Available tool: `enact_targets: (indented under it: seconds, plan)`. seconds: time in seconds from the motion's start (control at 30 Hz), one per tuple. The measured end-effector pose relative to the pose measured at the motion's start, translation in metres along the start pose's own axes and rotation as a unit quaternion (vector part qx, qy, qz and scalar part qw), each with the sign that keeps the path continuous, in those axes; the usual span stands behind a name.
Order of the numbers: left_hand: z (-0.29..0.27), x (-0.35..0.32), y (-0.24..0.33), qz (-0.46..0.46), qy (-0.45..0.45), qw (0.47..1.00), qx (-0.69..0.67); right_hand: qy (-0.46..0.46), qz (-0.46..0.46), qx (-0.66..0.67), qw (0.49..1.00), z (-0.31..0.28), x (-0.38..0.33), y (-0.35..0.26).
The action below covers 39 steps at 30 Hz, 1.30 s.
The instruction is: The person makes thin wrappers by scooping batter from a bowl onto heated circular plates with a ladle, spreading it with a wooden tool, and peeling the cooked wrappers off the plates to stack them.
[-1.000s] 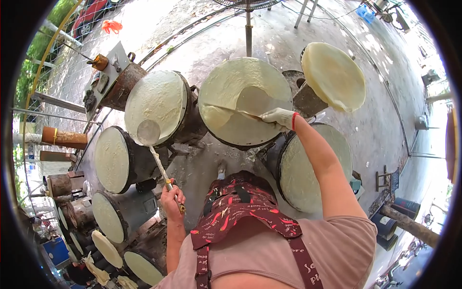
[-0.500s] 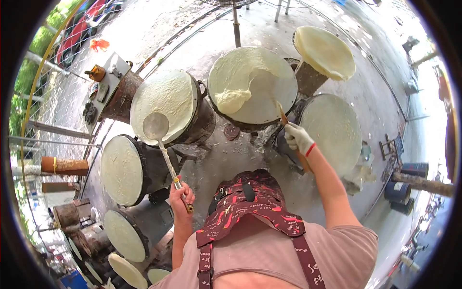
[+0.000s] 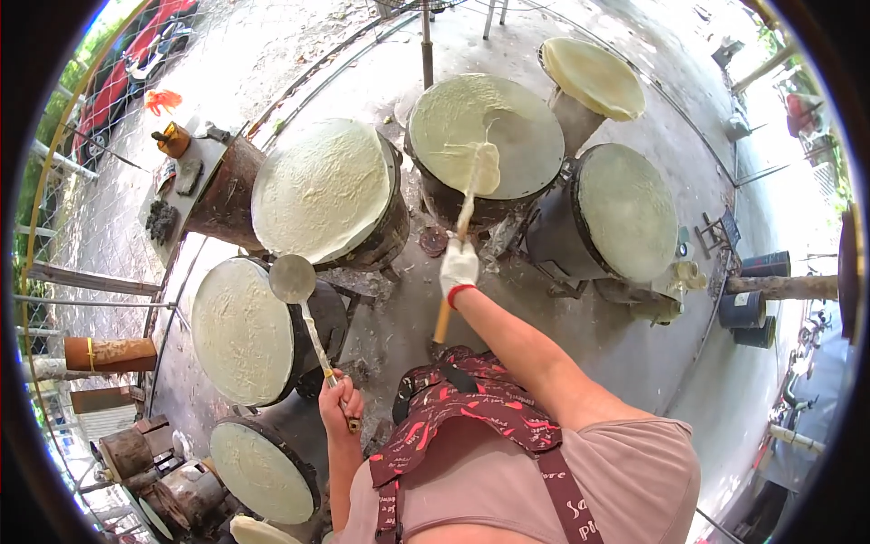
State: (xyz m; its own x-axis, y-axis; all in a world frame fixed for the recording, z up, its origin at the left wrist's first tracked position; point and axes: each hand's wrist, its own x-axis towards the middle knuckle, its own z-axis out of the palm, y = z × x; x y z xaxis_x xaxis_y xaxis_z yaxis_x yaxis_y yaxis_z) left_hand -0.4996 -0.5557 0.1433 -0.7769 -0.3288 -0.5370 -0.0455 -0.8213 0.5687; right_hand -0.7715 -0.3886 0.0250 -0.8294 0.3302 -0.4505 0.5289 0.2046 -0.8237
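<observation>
My left hand (image 3: 341,404) is closed around the handle of a long metal ladle (image 3: 293,278), whose round bowl hangs by the near left griddle (image 3: 243,331). In my gloved right hand (image 3: 459,267) is a wooden batter spreader (image 3: 466,213), its handle end pointing back toward my apron. The spreader's head meets the pale batter (image 3: 453,113) on the far middle round griddle (image 3: 535,150). Batter covers the far and left part of that plate, and a thicker lump sits by the spreader. The plate's right part carries only a thin film.
More batter-covered griddles stand around me: one far left (image 3: 322,190), one right (image 3: 627,210), one near left (image 3: 263,471). A pale round sheet (image 3: 594,77) lies tilted at the far right. A small table (image 3: 190,195) holds an orange pot. A fan pole (image 3: 427,45) rises beyond.
My right hand has swung left with the spreader, from the plate's right side to its near middle. The batter lump has shifted right. My left hand still holds the ladle, and the view has turned slightly.
</observation>
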Motion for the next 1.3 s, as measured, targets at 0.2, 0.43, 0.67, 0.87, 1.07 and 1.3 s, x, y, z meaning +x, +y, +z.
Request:
enact_targets:
  seconds: [0.2, 0.43, 0.67, 0.87, 1.07, 1.3]
  plan:
    - [-0.007, -0.004, 0.008, -0.013, -0.016, 1.0, -0.019, -0.009, -0.131, 0.029, 0.991, -0.024, 0.059, 0.013]
    - [0.016, 0.0, -0.008, -0.034, -0.047, 0.998, -0.014, -0.139, -0.039, -0.045, 0.988, -0.052, 0.059, 0.026]
    - [0.048, -0.009, -0.04, -0.017, -0.053, 0.998, 0.005, -0.153, 0.028, 0.072, 0.985, -0.097, 0.079, 0.02]
    - [0.108, -0.001, -0.093, -0.034, -0.087, 0.995, -0.034, -0.133, -0.038, 0.009, 0.99, -0.186, 0.159, 0.086]
    - [0.168, -0.004, -0.142, -0.028, -0.127, 0.991, -0.038, -0.241, -0.209, -0.177, 0.931, -0.241, 0.159, 0.022]
    - [0.235, -0.001, -0.183, -0.033, -0.124, 0.992, 0.0, -0.144, -0.279, -0.227, 0.922, -0.246, 0.235, -0.004]
